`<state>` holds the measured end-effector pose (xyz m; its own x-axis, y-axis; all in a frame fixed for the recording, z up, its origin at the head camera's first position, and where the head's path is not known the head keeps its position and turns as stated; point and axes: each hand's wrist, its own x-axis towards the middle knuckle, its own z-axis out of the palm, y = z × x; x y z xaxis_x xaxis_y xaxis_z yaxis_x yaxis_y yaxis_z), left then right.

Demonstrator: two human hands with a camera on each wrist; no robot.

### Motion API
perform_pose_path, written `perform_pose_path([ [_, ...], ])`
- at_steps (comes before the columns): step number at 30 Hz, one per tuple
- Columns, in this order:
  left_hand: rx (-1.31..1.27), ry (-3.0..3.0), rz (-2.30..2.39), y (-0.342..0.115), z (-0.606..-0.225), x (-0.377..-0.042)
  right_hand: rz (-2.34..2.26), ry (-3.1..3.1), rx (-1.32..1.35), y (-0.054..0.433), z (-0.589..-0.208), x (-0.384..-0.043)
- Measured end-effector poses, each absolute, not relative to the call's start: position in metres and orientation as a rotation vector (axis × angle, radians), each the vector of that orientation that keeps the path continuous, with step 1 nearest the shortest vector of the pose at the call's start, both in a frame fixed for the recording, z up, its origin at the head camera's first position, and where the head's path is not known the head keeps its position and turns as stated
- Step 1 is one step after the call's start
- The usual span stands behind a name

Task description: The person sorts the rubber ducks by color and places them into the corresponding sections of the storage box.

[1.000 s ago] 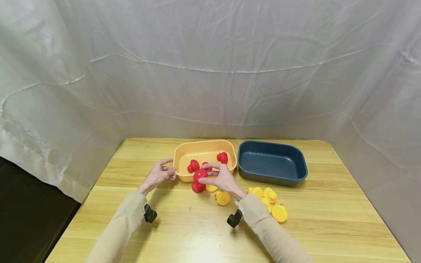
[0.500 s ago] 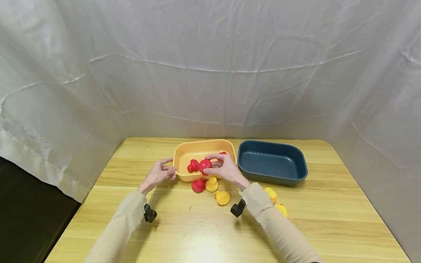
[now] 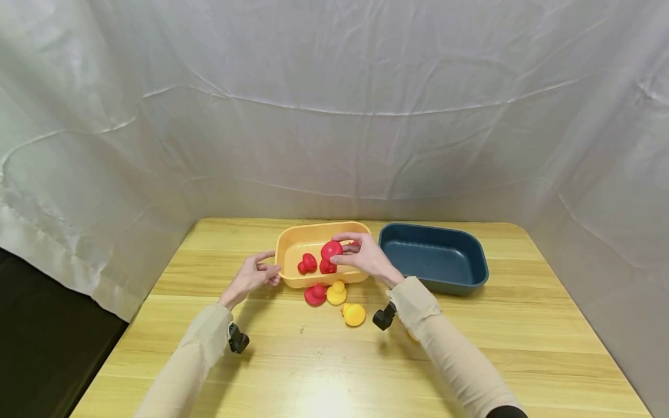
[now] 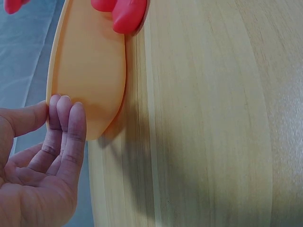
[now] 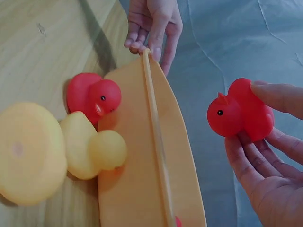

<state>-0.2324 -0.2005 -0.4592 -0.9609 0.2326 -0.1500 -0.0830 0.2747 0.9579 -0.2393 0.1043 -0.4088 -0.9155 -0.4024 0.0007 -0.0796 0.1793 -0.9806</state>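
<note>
My left hand (image 3: pixel 255 274) pinches the left end of the orange plastic bin (image 3: pixel 297 283), its thumb and fingertips at the rim (image 4: pixel 53 71). Over that bin, my right hand (image 3: pixel 370 256) holds a red rubber duck (image 5: pixel 239 111) between thumb and fingers; the right wrist view shows it above the rim. Red ducks (image 3: pixel 308 263) lie inside the bin, one partly hidden behind the right hand. Right in front of the bin stand another red duck (image 3: pixel 315 295) and a yellow duck (image 3: pixel 337 294). A second yellow duck (image 3: pixel 355 315) lies tipped over nearer me.
Immediately right of the orange bin stands a dark blue bin (image 3: pixel 434 255) with nothing in it. My right sleeve (image 3: pixel 444 337) covers most of the yellow ducks on that side. Behind the wooden table (image 3: pixel 543 325) hangs a grey-white curtain (image 3: pixel 366 145).
My right hand has carried the red duck from the bin's front edge back and slightly right, over the bin. The right sleeve now hides the yellow ducks. My left hand has stayed put.
</note>
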Motion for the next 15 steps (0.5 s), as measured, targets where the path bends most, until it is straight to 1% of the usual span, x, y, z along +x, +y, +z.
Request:
perform_pose_path([
  [15, 0.131, 2.288, 1.734, -0.201, -0.459, -0.232, -1.698, 2.240, -0.421, 0.124, -0.407, -0.257],
])
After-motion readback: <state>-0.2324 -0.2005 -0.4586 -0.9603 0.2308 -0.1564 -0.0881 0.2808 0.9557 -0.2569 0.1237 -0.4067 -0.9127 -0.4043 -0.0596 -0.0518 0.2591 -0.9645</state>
